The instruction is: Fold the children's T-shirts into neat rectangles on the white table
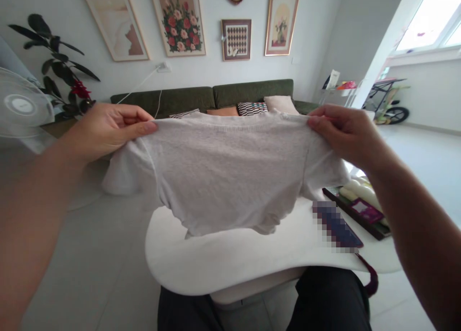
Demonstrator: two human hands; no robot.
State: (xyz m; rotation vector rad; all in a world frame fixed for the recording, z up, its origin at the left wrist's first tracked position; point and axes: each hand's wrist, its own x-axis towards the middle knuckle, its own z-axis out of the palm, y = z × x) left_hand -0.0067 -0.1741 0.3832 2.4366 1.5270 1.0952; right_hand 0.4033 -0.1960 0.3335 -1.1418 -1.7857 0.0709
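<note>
The left forearm point(39, 211) and right forearm point(414, 201), both bare, stretch forward from the lower corners, spread wide. The left hand point(106, 129) and right hand point(347, 131) are level, each closed in a pinch.

The shirt point(230, 177) hangs between left hand point(104, 129) and right hand point(347, 129), over the tabletop point(223, 259). On its right side lies a pixelated item point(336, 225), a tray point(355, 214) just right of that. Beyond stands the sofa point(190, 96), bearing cushions point(283, 104); framed pictures point(183, 28) hang behind. Fan point(21, 105) and plant point(61, 71) stand left, a bicycle point(391, 103) far right.
</note>
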